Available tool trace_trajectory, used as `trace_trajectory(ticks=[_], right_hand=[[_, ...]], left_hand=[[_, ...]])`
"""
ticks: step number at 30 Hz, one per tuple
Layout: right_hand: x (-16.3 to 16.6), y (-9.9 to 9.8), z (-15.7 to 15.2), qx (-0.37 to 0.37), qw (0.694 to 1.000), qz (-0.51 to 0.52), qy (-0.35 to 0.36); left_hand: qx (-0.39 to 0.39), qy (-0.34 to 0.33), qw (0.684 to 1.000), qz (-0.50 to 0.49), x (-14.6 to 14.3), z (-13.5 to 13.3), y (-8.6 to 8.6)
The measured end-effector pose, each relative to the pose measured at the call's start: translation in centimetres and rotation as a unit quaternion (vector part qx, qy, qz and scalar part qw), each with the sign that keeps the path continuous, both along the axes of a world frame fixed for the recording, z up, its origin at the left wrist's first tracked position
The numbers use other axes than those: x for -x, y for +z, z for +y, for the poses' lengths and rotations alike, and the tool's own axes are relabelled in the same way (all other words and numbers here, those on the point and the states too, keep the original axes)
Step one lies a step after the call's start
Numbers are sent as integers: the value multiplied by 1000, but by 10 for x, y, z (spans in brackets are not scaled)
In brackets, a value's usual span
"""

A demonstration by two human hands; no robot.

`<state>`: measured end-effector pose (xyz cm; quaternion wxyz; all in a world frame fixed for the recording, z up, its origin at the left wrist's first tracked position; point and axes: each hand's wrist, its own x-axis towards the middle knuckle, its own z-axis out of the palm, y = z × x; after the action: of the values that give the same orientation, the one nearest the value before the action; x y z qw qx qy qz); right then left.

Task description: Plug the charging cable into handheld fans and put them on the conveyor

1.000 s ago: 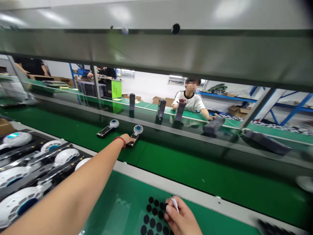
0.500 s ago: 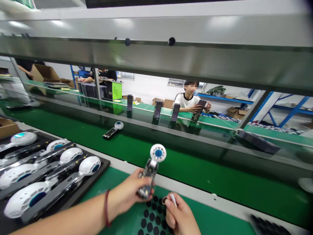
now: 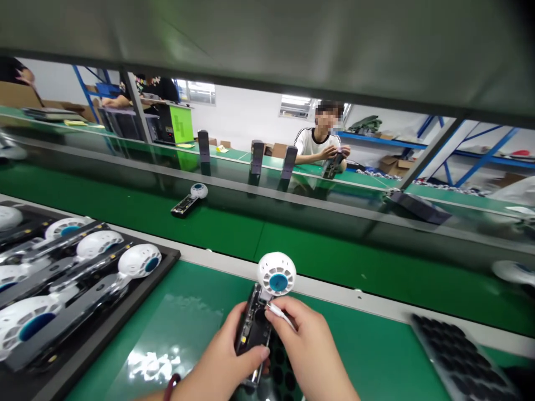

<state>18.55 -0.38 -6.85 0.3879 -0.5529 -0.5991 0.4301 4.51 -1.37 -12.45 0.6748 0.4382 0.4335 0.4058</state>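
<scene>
My left hand (image 3: pixel 228 359) is closed round the dark handle of a small hand-held fan (image 3: pixel 267 292) with a white round head and blue centre, held upright over the green bench. My right hand (image 3: pixel 311 351) pinches white tweezers (image 3: pixel 279 313) whose tip touches the fan's open handle just under the head. Beneath both hands lies a sheet of black round pads (image 3: pixel 282 373), mostly hidden.
A black tray (image 3: pixel 165 259) of several like fans sits at the left. One more fan (image 3: pixel 189 199) lies on the green conveyor belt (image 3: pixel 334 262). A second pad sheet (image 3: pixel 460 356) lies at right. A person in a white shirt (image 3: pixel 321 147) works across the line.
My left hand took a fan off the belt and brought it near over the bench. My right hand with the tweezers moved from the pad sheet up to the fan's handle.
</scene>
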Motion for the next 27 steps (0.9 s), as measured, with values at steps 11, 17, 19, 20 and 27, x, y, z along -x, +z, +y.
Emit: trace_trajectory(ticks=[11,17,19,20,27], right_hand=[[1,-2,-5,-37,991,-126,22],[0,-4,-4,-74,989,-122,34],[0,-4,-4,-78,988,-126,41],[0,-4,-4,-78,988,-128,43],[-1,-5,-6,-84,982,-160,54]], left_hand=[[-8,-14,997,79,1,-2,10],[-10,-17,996,86,1,-4,8],[-16,-19,995,96,1,-4,7],[-16,-22,995,101,1,-3,7],[-13,-13,993,118,1,-3,9]])
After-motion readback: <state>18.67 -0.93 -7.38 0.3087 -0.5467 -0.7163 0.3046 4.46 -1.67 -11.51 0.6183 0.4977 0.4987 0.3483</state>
